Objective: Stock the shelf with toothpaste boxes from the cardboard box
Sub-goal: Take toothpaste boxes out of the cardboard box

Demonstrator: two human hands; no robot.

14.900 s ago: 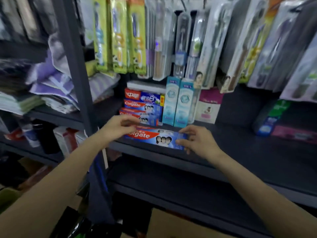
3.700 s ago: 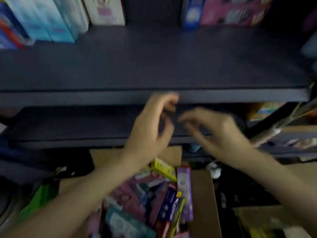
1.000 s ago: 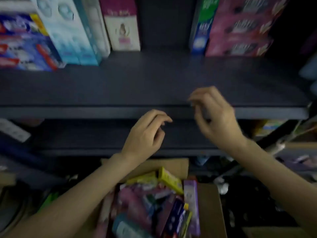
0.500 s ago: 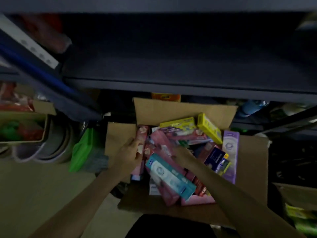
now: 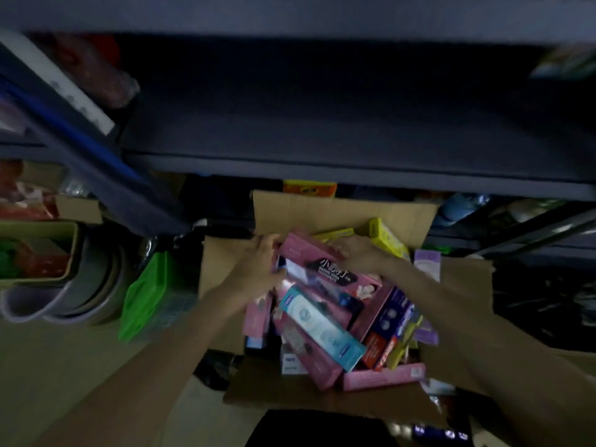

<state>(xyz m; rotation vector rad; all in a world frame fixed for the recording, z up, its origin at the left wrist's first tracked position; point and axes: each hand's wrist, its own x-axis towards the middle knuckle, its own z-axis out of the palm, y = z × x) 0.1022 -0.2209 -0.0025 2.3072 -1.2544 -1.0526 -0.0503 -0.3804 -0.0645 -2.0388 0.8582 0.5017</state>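
Both hands have closed on the pink toothpaste box (image 5: 325,269) at the cardboard box (image 5: 338,214) far edge: left hand (image 5: 263,262) and right hand (image 5: 358,253) grip opposite ends. Probably light, stiff, crushable; hold the ends.

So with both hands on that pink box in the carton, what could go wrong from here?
The pink box, gripped by the left hand and right hand, lies on a loose heap, so lifting it may tumble the teal box beneath. The shelf edge overhangs the cardboard box closely; a quick lift could knock box or knuckles against it. The dim light makes misreading labels likely.
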